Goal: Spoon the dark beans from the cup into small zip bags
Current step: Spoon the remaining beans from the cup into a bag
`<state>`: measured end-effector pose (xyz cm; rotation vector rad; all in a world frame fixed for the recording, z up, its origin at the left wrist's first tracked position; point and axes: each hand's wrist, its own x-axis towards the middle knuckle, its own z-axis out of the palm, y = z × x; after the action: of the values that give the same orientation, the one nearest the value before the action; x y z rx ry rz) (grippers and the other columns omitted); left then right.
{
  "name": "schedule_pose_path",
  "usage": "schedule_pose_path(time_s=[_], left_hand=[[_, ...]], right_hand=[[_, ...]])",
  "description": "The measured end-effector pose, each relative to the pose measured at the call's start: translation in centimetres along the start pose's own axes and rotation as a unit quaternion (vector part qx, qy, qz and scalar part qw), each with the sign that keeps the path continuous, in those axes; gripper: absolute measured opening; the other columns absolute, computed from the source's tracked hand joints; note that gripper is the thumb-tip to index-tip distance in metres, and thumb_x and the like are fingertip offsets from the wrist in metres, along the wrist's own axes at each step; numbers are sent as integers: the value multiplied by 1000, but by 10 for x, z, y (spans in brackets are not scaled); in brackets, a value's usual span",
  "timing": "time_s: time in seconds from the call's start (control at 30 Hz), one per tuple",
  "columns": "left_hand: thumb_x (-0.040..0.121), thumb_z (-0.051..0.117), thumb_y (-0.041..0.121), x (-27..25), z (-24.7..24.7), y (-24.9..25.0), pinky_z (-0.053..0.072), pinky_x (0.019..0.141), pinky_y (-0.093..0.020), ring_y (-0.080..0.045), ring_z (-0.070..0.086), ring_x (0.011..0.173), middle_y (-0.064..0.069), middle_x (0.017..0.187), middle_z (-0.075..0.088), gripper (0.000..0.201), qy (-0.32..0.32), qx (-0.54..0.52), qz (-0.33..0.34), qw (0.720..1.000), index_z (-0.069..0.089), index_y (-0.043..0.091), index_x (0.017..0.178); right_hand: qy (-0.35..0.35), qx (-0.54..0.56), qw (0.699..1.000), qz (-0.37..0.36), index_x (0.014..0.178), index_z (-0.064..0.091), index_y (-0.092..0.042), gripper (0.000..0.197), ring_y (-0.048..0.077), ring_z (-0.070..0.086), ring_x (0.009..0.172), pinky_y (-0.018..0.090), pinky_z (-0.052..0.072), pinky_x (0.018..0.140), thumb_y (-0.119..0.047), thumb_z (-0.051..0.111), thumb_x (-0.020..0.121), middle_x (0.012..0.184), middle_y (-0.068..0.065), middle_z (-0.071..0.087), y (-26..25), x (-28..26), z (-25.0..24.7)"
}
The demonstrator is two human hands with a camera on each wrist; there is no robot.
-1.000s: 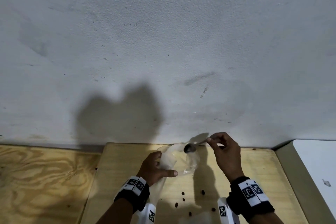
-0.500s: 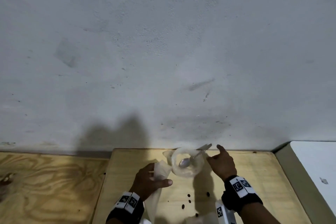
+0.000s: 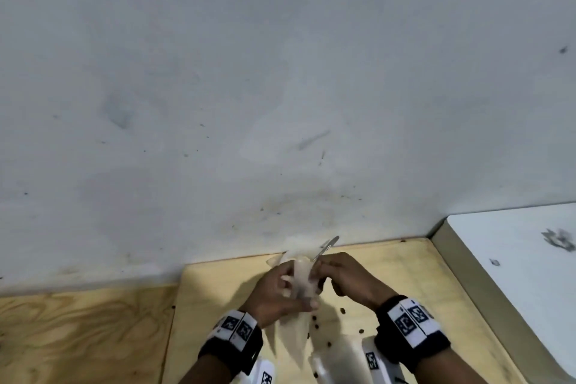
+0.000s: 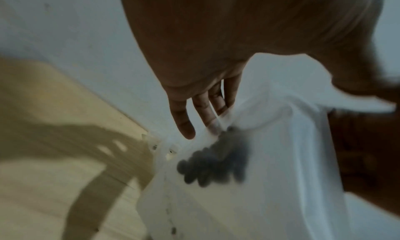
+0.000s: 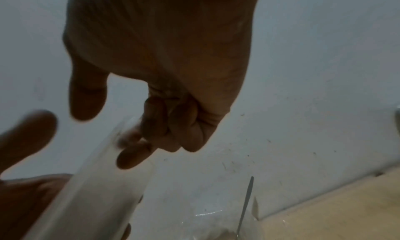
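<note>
A small clear zip bag (image 3: 301, 278) is held upright between both hands over the plywood table (image 3: 405, 265). The left wrist view shows a clump of dark beans (image 4: 216, 161) inside the bag (image 4: 270, 141). My left hand (image 3: 282, 285) grips the bag's left side. My right hand (image 3: 327, 271) pinches the bag's top edge (image 5: 129, 137). The metal spoon (image 3: 327, 247) leans free in the clear cup (image 5: 216, 218) behind the hands, its handle (image 5: 246, 204) pointing up. The head view hides most of the cup.
Several loose beans (image 3: 343, 310) lie on the table near my wrists. More clear plastic bags (image 3: 339, 358) lie at the front edge. A grey wall (image 3: 280, 103) stands just behind the cup. A white surface (image 3: 514, 259) borders the table at right.
The right hand carried the spoon from the bag's mouth to the cup, let it go there, and now pinches the bag's top. The left hand brought the bag closer to the right.
</note>
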<state>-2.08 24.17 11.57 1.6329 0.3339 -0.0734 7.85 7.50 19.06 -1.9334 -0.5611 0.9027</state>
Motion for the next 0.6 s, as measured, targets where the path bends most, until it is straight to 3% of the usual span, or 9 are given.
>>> schedule_pose_path(time_s=[0.03, 0.1, 0.17, 0.2, 0.27, 0.33, 0.4, 0.5, 0.6], left_hand=[[53, 90, 43, -2, 1, 2, 52, 76, -21, -9, 66, 96, 3, 106, 71, 72, 14, -35, -7, 999, 64, 26, 119], [74, 81, 34, -8, 2, 9, 51, 74, -24, -16, 66, 88, -3, 101, 69, 43, 65, -84, -24, 994, 67, 19, 111], [86, 74, 19, -11, 3, 16, 48, 67, -22, -14, 61, 75, -4, 88, 67, 13, 118, -81, -21, 989, 70, 12, 96], [87, 72, 17, -13, 5, 20, 47, 64, -21, -13, 60, 71, -3, 81, 67, 8, 131, -74, -15, 988, 70, 9, 88], [87, 72, 17, -18, 12, 28, 47, 62, -23, -15, 59, 67, -3, 70, 64, 15, 141, -72, 0, 987, 66, 10, 75], [87, 72, 17, -22, 23, 35, 47, 64, -25, -15, 58, 64, -2, 66, 62, 19, 156, -78, 7, 985, 63, 12, 71], [87, 72, 16, -26, 36, 39, 46, 66, -24, -12, 57, 63, 0, 67, 63, 20, 176, -84, 14, 981, 62, 14, 70], [87, 72, 17, -38, 62, 44, 50, 72, -24, -14, 65, 73, -2, 75, 70, 16, 164, -79, 25, 983, 68, 9, 73], [87, 72, 16, -49, 84, 44, 53, 75, -30, -17, 67, 76, -5, 79, 72, 17, 165, -76, 32, 983, 70, 0, 80]], right_hand=[[25, -7, 999, -26, 70, 66, -15, 14, 7, 47, 52, 20, 36, 52, -23, 72, 79, 68, 0, 65, 4, -2, -2], [84, -38, 993, -69, 66, 61, -21, 24, 3, 54, 63, 15, 41, 62, -22, 82, 78, 68, -8, 62, 13, -8, -4], [140, -32, 984, -105, 69, 61, -23, 25, 4, 55, 68, 13, 42, 64, -16, 83, 78, 72, -1, 64, 19, -15, -5], [163, -24, 980, -110, 74, 64, -23, 21, 4, 57, 69, 13, 42, 63, -14, 82, 78, 77, 5, 68, 20, -18, -6], [202, 1, 973, -113, 89, 68, -27, 23, 6, 59, 70, 15, 47, 64, -15, 84, 77, 83, 7, 69, 24, -26, -10], [225, 39, 969, -92, 100, 70, -32, 33, 6, 60, 69, 18, 49, 69, -18, 85, 75, 74, -3, 66, 31, -33, -14], [221, 64, 971, -64, 93, 76, -21, 21, 6, 61, 68, 18, 48, 70, -17, 85, 76, 68, -8, 64, 35, -41, -18], [169, 128, 976, -51, 77, 70, -1, 12, -1, 51, 47, 8, 39, 47, -6, 79, 82, 55, -9, 59, 36, -64, -25], [131, 148, 979, -52, 75, 63, -1, 16, -2, 42, 35, 7, 31, 38, -3, 74, 86, 47, -13, 50, 38, -84, -32]])
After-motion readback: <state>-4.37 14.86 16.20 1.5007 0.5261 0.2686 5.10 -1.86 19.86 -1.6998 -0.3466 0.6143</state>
